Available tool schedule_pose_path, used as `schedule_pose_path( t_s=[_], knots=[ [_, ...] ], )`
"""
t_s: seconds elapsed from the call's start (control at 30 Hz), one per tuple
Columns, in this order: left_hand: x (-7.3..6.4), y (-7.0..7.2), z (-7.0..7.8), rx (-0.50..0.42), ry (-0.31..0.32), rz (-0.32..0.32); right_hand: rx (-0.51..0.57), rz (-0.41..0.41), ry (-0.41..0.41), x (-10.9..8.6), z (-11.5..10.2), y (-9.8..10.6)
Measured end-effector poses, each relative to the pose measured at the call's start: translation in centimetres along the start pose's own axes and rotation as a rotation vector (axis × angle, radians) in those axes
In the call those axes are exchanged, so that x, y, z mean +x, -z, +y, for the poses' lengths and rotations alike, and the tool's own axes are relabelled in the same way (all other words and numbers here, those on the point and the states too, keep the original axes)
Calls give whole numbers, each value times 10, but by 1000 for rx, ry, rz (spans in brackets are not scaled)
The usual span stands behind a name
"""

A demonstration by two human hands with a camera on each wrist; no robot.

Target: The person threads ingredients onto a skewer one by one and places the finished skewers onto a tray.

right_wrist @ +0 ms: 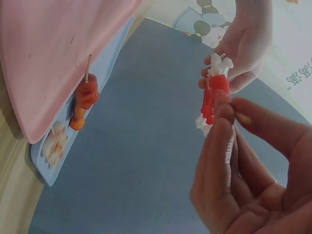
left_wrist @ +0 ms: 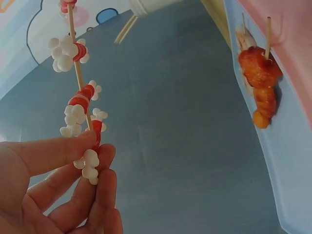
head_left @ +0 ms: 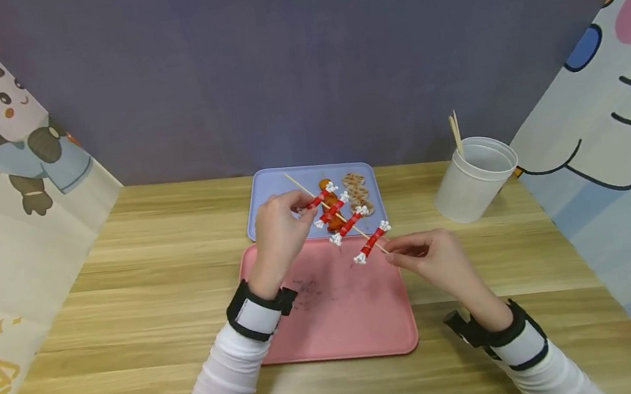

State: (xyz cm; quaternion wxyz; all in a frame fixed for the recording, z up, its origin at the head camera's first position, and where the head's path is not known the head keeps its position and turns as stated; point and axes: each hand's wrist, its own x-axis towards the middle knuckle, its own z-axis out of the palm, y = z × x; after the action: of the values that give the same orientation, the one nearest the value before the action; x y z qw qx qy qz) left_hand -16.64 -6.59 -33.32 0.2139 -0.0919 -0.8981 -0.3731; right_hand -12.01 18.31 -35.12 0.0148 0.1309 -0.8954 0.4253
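Note:
A thin wooden skewer (head_left: pixel 297 183) is held slantwise above the trays, threaded through several red rolls (head_left: pixel 372 242) with white knobbly ends. My left hand (head_left: pixel 282 226) pinches the roll at the far end between thumb and fingers, as the left wrist view shows up close; bare stick juts out beyond it in the head view. With thumb and fingertips, my right hand (head_left: pixel 432 258) pinches the near end of the stick, just below the last roll. In the right wrist view a red roll (right_wrist: pixel 214 92) lies right past those fingertips, with the left hand behind it.
Below the hands lies a pink tray (head_left: pixel 360 323) with dark marks. Behind it, a blue tray (head_left: pixel 273 186) bears an orange-brown skewer (left_wrist: pixel 261 68) and a pale, browned skewer (head_left: pixel 357 185). At the right, a white bucket (head_left: pixel 468 188) holds a few sticks (head_left: pixel 456 130).

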Motion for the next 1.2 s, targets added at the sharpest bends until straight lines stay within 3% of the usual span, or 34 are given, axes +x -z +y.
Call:
schedule_pose_path(
  t_s=[0.27,0.37,0.6,0.87,1.2],
  knots=[
    [5,-4,-11,-22,-59,-18,-32,-125,-39,10,-1,-7],
    [6,0,-19,-26,-70,14,-42,-136,-56,16,-3,-14],
    [-1,28,-57,75,-51,185,-31,-144,-67,48,-9,-39],
    [-20,54,-99,187,16,192,-138,-115,-74,89,-12,-70],
    [-33,77,-122,220,11,208,-172,-125,-186,118,-13,-94]
  ],
)
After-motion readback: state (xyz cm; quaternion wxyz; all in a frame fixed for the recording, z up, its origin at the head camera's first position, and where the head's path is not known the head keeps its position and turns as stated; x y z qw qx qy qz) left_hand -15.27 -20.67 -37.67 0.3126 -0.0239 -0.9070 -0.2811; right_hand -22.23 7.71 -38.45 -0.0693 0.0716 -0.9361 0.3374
